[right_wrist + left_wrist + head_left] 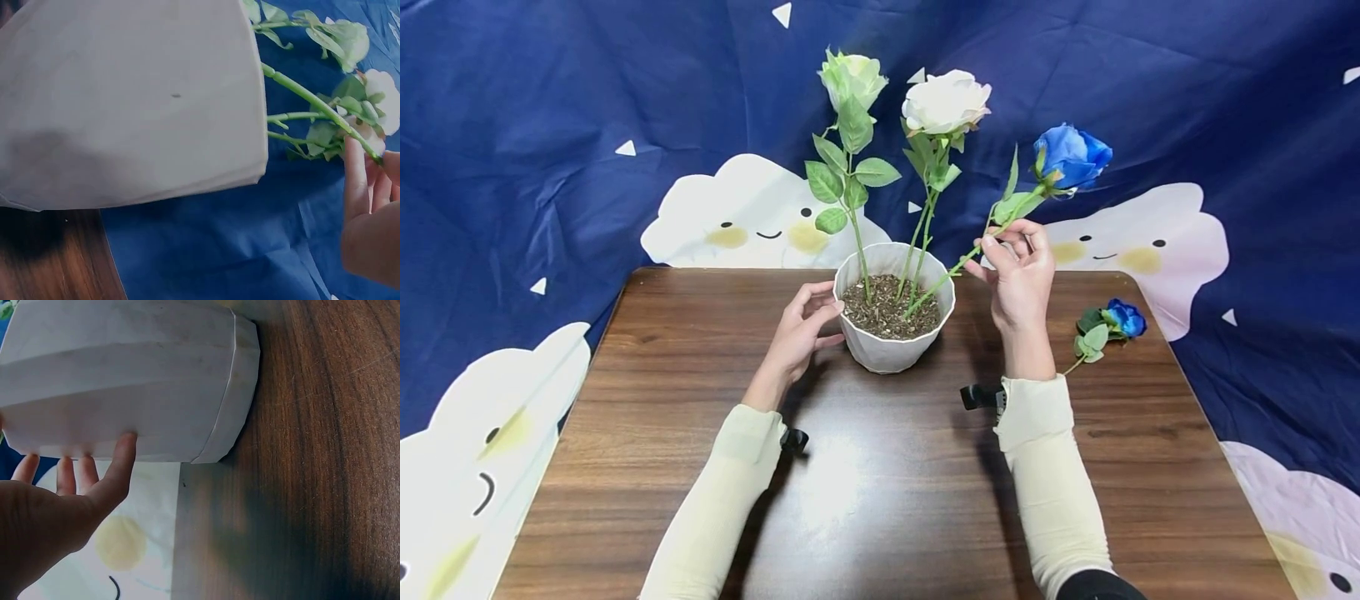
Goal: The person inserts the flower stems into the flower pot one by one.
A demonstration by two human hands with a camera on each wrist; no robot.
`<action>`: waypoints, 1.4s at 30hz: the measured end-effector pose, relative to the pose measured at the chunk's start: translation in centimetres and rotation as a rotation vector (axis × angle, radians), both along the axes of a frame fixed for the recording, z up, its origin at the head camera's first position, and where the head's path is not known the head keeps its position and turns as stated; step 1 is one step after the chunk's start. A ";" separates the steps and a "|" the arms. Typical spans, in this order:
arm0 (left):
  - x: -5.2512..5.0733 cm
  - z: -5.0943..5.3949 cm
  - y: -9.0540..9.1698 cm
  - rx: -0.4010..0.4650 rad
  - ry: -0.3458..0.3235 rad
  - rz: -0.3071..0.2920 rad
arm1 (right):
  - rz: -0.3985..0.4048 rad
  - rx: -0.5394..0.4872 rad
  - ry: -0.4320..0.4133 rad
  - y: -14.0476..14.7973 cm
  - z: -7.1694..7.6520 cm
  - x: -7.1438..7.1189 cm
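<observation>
A white faceted flower pot (891,354) filled with brown soil (887,312) stands on the table. In it stand a pale green rose (853,80) and a white rose (947,102), both roughly upright. A blue rose (1072,157) leans far to the right, its lower stem end at the soil. My right hand (1024,275) pinches that stem (300,92) between thumb and fingers below the leaves. The left hand (800,333) rests its spread fingertips against the pot's left side; in the left wrist view several fingers (122,459) touch the wall.
Right of the right forearm, a smaller blue rose (1126,318) with green leaves lies on the wooden table (887,500). Behind the table hangs a dark blue cloth (625,83) printed with smiling clouds. Each wrist carries a small black camera.
</observation>
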State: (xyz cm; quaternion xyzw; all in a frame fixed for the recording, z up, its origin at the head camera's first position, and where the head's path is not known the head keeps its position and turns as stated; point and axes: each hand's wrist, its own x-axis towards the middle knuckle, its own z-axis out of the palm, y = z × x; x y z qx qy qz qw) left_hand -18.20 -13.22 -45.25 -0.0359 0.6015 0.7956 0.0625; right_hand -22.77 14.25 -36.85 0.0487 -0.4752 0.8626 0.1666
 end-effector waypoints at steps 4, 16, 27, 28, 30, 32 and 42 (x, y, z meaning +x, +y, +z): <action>0.0 -0.1 0.0 -0.001 -0.005 -0.001 | -0.010 0.044 0.008 -0.8 -0.4 0.0; 0.1 0.1 0.0 -0.002 0.003 -0.011 | -0.024 0.126 0.014 -2.7 -1.7 -0.2; 0.0 0.1 0.0 0.008 0.007 -0.013 | -0.007 0.231 0.039 -4.0 -2.5 -0.2; -0.1 0.1 0.0 0.009 0.006 -0.012 | -0.007 0.243 0.041 -4.1 -2.6 -0.3; -0.1 0.2 0.0 0.011 0.006 -0.011 | -0.003 0.274 0.050 -4.4 -2.6 -0.3; -0.1 0.2 0.0 0.009 0.006 -0.011 | 0.002 0.313 0.059 -4.7 -2.6 -0.2; -0.1 0.0 -0.1 0.021 -0.001 -0.008 | 0.064 0.459 0.089 -6.2 -2.2 -0.1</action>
